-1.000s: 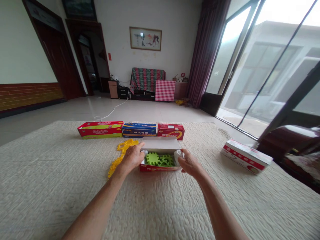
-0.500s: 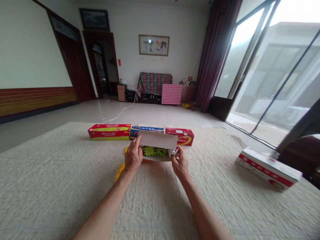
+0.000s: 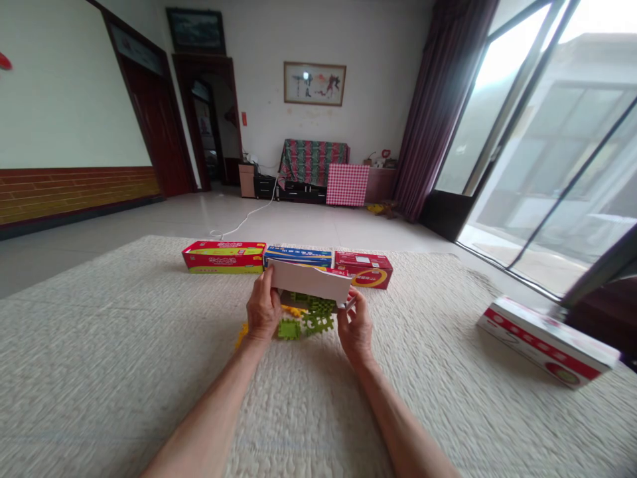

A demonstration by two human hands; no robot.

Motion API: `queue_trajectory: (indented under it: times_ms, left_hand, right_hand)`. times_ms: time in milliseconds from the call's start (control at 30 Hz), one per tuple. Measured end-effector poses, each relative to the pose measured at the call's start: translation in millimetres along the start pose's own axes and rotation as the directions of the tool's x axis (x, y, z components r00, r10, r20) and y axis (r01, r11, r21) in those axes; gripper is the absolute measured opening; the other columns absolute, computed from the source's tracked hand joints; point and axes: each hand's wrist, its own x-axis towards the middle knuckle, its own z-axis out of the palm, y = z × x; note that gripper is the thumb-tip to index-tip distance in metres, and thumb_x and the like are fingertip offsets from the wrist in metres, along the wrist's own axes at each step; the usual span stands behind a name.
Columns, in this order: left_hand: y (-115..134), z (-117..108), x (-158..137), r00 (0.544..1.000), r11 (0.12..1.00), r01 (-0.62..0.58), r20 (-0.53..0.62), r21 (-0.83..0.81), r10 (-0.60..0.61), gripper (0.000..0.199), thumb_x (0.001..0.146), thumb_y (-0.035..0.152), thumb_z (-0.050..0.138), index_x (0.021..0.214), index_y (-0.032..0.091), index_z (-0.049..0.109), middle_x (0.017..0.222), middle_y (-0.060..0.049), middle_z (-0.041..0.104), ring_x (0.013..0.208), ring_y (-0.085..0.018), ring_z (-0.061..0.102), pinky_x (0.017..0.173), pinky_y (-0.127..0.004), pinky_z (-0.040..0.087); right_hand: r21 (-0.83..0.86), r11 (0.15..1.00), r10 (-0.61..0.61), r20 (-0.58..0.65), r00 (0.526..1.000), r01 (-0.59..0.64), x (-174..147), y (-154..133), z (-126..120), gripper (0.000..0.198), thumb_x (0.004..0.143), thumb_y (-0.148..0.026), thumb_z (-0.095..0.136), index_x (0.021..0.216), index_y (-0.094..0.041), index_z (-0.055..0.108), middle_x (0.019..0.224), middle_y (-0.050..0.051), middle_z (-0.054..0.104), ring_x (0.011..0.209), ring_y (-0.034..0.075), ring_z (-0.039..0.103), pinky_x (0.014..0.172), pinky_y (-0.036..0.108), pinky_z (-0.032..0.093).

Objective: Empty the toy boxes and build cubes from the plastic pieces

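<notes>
An open box (image 3: pixel 311 282) is held tilted just above the cream quilted cover, its long white flap raised and its mouth turned toward the person. Green toothed pieces (image 3: pixel 319 313) cluster at the mouth; which of them are inside and which rest on the cover is hard to tell. A green square piece (image 3: pixel 288 329) lies flat just below. The left hand (image 3: pixel 263 309) grips the box's left end, thumb up against the flap; the right hand (image 3: pixel 355 326) has its fingers closed around the right end. Yellow pieces (image 3: pixel 241 336) show beside the left wrist and behind the green ones. Just beyond, a red and yellow-green box (image 3: pixel 223 259), a blue box (image 3: pixel 298 255) and a dark red box (image 3: pixel 365 269) stand in a row on the cover (image 3: pixel 149 398). A white and red box (image 3: pixel 547 342) sits well apart at right. Across the floor, a checked cloth (image 3: pixel 347 184) hangs over a low cabinet (image 3: pixel 301 192).
</notes>
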Motion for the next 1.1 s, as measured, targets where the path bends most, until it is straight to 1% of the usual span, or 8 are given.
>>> queue_trajectory:
  times_ms: [133, 333, 567, 667, 800, 867, 967, 1100]
  left_hand:
    - [-4.2, -0.4, 1.1, 0.999, 1.000, 0.011, -0.050, -0.024, -0.012, 0.058, 0.086, 0.010, 0.036, 0.143, 0.015, 0.036, 0.128, -0.014, 0.058, 0.121, -0.022, 0.055, 0.102, -0.034, 0.045]
    - [-4.8, -2.1, 2.1, 0.997, 0.998, 0.020, -0.070, -0.058, -0.024, 0.058, 0.086, 0.010, 0.037, 0.144, 0.012, 0.034, 0.128, -0.016, 0.057, 0.124, -0.024, 0.052, 0.103, -0.035, 0.043]
    - [15.0, -8.9, 13.9, 1.000, 1.000, -0.016, 0.017, 0.017, 0.015, 0.054, 0.085, 0.011, 0.039, 0.139, 0.016, 0.044, 0.122, -0.013, 0.062, 0.113, -0.023, 0.058, 0.097, -0.033, 0.047]
    - [32.7, -13.5, 19.6, 0.997, 0.999, -0.049, 0.060, 0.004, 0.049, 0.053, 0.085, 0.014, 0.041, 0.138, 0.015, 0.046, 0.118, -0.013, 0.063, 0.109, -0.022, 0.060, 0.094, -0.031, 0.047]
    - [54.7, -16.4, 20.4, 0.994, 0.997, 0.028, 0.108, -0.071, -0.020, 0.053, 0.085, 0.021, 0.047, 0.138, 0.016, 0.044, 0.112, -0.010, 0.065, 0.095, -0.018, 0.064, 0.086, -0.027, 0.049]
    - [62.2, -16.7, 18.4, 0.985, 0.996, 0.058, 0.169, -0.065, -0.046, 0.045, 0.084, 0.023, 0.049, 0.129, 0.015, 0.053, 0.103, -0.008, 0.067, 0.086, -0.017, 0.064, 0.081, -0.026, 0.048]
    - [67.5, -17.6, 15.5, 0.959, 0.999, 0.047, 0.279, 0.006, -0.047, 0.022, 0.083, 0.023, 0.050, 0.096, 0.017, 0.066, 0.086, -0.008, 0.068, 0.079, -0.018, 0.064, 0.075, -0.025, 0.045]
    - [66.0, -21.0, 16.3, 0.910, 0.997, 0.049, 0.409, 0.063, -0.071, 0.016, 0.081, 0.025, 0.050, 0.073, 0.019, 0.064, 0.075, -0.004, 0.067, 0.073, -0.017, 0.062, 0.066, -0.024, 0.039]
  right_hand:
    - [-0.075, 0.993, -0.094, -0.022, 0.995, 0.092, -1.1, -8.5, 1.2, 0.037, 0.085, -0.021, 0.045, 0.122, -0.021, 0.045, 0.137, 0.014, 0.051, 0.125, 0.021, 0.051, 0.089, 0.038, 0.053]
    - [-0.060, 0.986, -0.155, -0.024, 0.988, 0.153, -1.3, -12.6, 2.5, 0.033, 0.085, -0.019, 0.043, 0.118, -0.021, 0.044, 0.138, 0.015, 0.051, 0.128, 0.021, 0.048, 0.090, 0.039, 0.052]
    - [-0.073, 0.994, 0.078, -0.037, 0.996, -0.081, 14.8, -22.6, -11.0, 0.040, 0.082, -0.033, 0.049, 0.120, -0.019, 0.048, 0.112, 0.010, 0.063, 0.093, 0.019, 0.062, 0.074, 0.030, 0.053]
    - [-0.154, 0.971, 0.171, -0.080, 0.982, -0.182, 29.9, -36.1, -29.2, 0.047, 0.080, -0.037, 0.049, 0.123, -0.017, 0.049, 0.102, 0.008, 0.066, 0.086, 0.018, 0.062, 0.074, 0.028, 0.050]
    - [-0.316, 0.918, 0.227, -0.073, 0.971, -0.239, 43.8, -56.8, -61.6, 0.048, 0.075, -0.035, 0.049, 0.121, -0.019, 0.055, 0.081, 0.001, 0.065, 0.074, 0.017, 0.059, 0.069, 0.026, 0.044]
    - [-0.378, 0.889, 0.259, -0.055, 0.964, -0.260, 45.5, -64.4, -76.2, 0.043, 0.074, -0.033, 0.049, 0.114, -0.020, 0.059, 0.073, -0.001, 0.062, 0.069, 0.017, 0.056, 0.065, 0.025, 0.041]
    - [-0.450, 0.848, 0.293, -0.037, 0.955, -0.278, 42.9, -68.5, -90.1, 0.036, 0.073, -0.032, 0.049, 0.104, -0.021, 0.062, 0.068, -0.002, 0.060, 0.065, 0.016, 0.054, 0.062, 0.024, 0.039]
    - [-0.557, 0.781, 0.357, 0.026, 0.934, -0.283, 35.4, -60.6, -93.1, 0.030, 0.074, -0.033, 0.047, 0.096, -0.019, 0.062, 0.068, -0.001, 0.061, 0.065, 0.017, 0.055, 0.059, 0.024, 0.037]
